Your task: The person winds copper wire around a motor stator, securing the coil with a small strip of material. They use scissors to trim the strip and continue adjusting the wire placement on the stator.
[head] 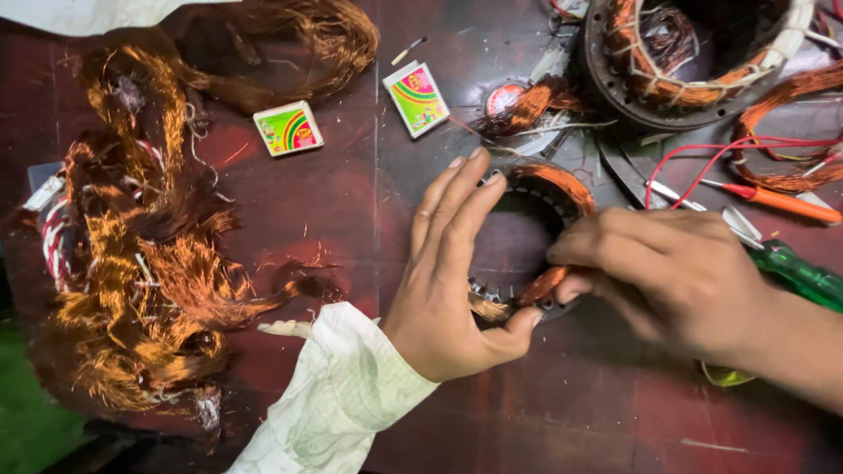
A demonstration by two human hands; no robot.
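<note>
Counter (544, 412): dark red, worn.
Scrap wire heap (132, 263): tangled copper, far left.
Small stator ring (527, 230): centre, flat on counter, part-wound with copper.
Left hand (452, 272): fingers spread, clasping ring's left rim.
Right hand (667, 272): closed, pinching copper coil (540, 285) at ring's lower edge.
Two small boxes (288, 128): above, apart.

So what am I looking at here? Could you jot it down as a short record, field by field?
Surface: dark red table
Left hand: steadies the small stator ring by its rim
Right hand: pinches the copper winding at the ring's lower edge
Far left: heap of stripped copper wire
Top right: larger wound stator
Centre: two small colourful boxes
Right edge: orange-handled tool and green-handled tool
Wiring: red leads
</note>
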